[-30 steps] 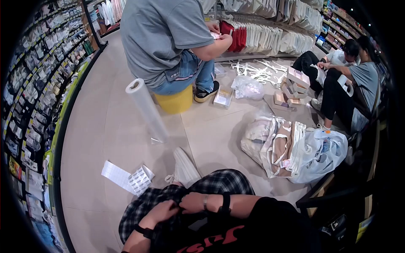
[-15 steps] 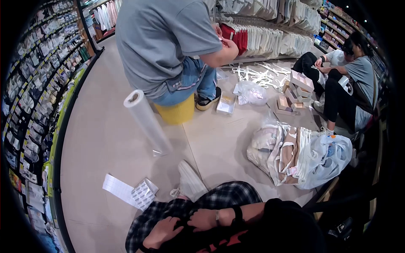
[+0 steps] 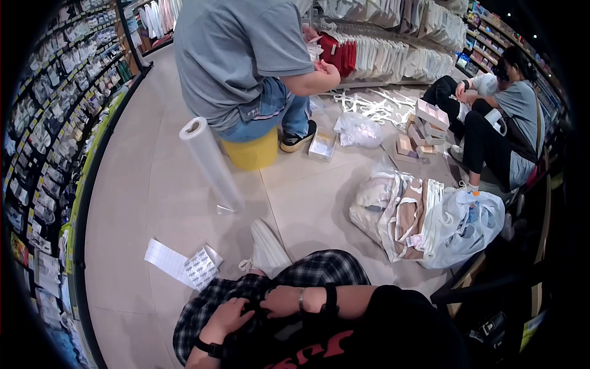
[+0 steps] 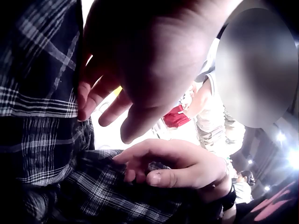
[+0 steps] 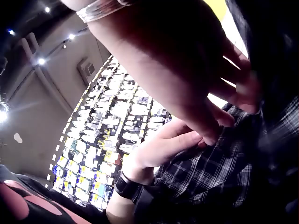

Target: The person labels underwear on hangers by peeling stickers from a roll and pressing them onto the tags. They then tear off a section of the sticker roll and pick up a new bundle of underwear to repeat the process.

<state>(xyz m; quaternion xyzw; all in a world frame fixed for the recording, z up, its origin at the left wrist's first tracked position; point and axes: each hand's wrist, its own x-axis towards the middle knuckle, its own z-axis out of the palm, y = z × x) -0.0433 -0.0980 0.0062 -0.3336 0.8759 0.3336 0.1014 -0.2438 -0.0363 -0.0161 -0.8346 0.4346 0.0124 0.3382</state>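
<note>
Both hands are over the lap, on dark plaid cloth [image 3: 326,270]. My left hand [image 3: 228,315], with a black band at its wrist, lies over the cloth with its fingers loosely extended and nothing held. Just to its right is my right hand [image 3: 284,301], fingers loosely bent, also holding nothing. In the left wrist view the left hand's fingers [image 4: 108,103] hang relaxed above the right hand [image 4: 187,163]. The right wrist view has the right hand [image 5: 182,88] in front, with the left hand [image 5: 163,144] behind it, its fingertips partly covered.
A roll of clear plastic [image 3: 212,165] stands on the floor ahead, beyond a label strip [image 3: 166,258]. Full plastic bags [image 3: 470,227] lie to the right. A person sits on a yellow bucket [image 3: 251,152]; two others sit by small boxes [image 3: 424,132]. White hangers [image 3: 375,106] cover the floor behind.
My left hand's fingers, earlier bent close to the right hand, now lie more extended. The view dipped and came back. The person on the bucket has moved their hands, with pinkish cloth now showing there.
</note>
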